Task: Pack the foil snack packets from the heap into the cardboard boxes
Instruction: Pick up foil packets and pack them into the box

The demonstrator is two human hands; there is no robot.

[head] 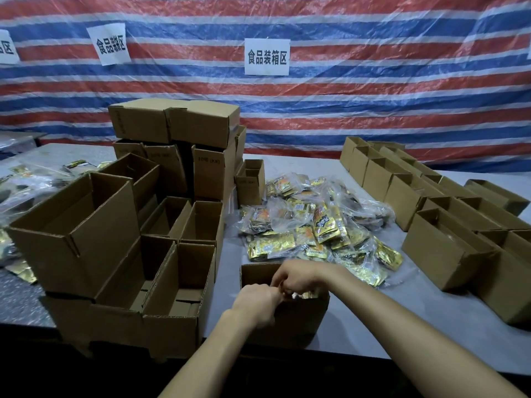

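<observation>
A heap of gold foil snack packets (pixel 313 225), many in clear plastic bags, lies on the grey table beyond an open cardboard box (pixel 298 320) at the front edge. Both my hands are over that box's opening. My right hand (pixel 298 278) has its fingers curled around gold packets (pixel 304 295) that sit at the box's top. My left hand (pixel 255 303) meets it from the left, fingers curled on the same packets. The inside of the box is mostly hidden by my hands.
Stacked open cardboard boxes (pixel 120 248) fill the left, with taller closed ones (pixel 175 122) behind. Rows of open boxes (pixel 448 242) line the right. More packets (pixel 20 179) lie far left. A striped tarp (pixel 344 104) with paper signs hangs behind the table (pixel 373 334).
</observation>
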